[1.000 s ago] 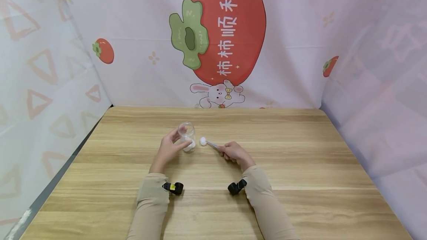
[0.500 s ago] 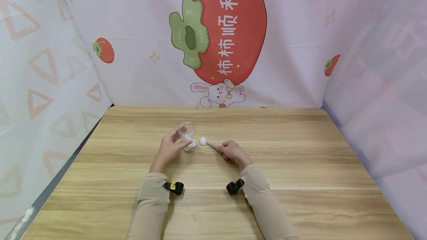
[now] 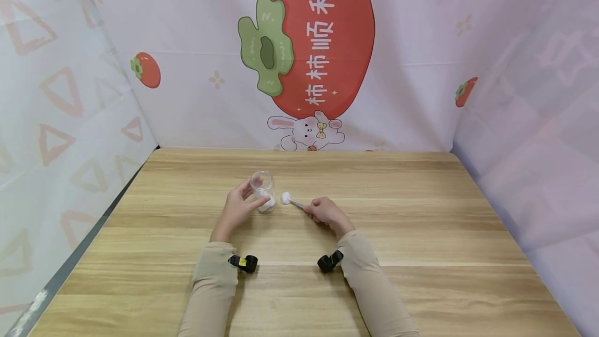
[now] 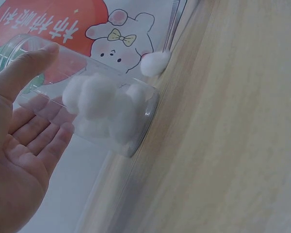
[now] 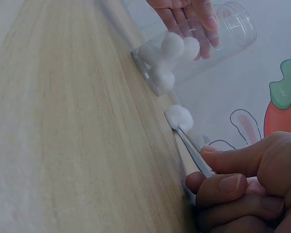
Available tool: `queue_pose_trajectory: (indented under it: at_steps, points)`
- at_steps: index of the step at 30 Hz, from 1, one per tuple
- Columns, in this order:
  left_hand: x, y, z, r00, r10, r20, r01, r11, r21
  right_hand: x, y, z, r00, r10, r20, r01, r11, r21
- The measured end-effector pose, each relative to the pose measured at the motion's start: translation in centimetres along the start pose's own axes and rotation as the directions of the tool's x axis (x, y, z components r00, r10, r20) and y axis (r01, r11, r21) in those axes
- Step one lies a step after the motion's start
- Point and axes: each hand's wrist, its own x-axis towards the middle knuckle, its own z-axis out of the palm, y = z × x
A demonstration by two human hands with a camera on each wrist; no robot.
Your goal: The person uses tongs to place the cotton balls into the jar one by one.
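A clear open-topped jar [image 3: 262, 191] stands upright on the table, with several white cotton balls [image 4: 104, 104] in its lower part. My left hand [image 3: 237, 206] holds it from the left, thumb on the near side and fingers round the far side. Between my right thumb and curled fingers I grip metal tweezers [image 5: 196, 158]; my right hand [image 3: 327, 213] covers their rear end. The tips touch a single cotton ball [image 5: 179, 118], which sits low at the table surface, just right of the jar and apart from it. Whether the tips pinch it is unclear.
The wooden table [image 3: 402, 212] extends round both hands. Behind it hangs a printed cloth [image 3: 196, 103] with fruit and a rabbit, and cloth walls rise on either side. A small black camera sits on each wrist.
My right wrist has shifted slightly to the left. The tweezers and the single cotton ball have barely moved. My left hand and the jar stay in place.
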Motion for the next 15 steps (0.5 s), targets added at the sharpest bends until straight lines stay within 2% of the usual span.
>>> queue_pose_trajectory:
  at_steps: [11, 15]
  points:
    - [0.06, -0.09, -0.01, 1.0, -0.006, 0.003, 0.006, 1.0, -0.011, 0.15, 0.35, -0.14, 1.0, -0.007, 0.007, 0.007, 1.0, 0.005]
    - [-0.21, 0.67, -0.02, 1.0, -0.016, 0.009, 0.016, 1.0, -0.017, 0.09, 0.28, -0.14, 1.0, 0.002, 0.007, -0.002, 1.0, -0.008]
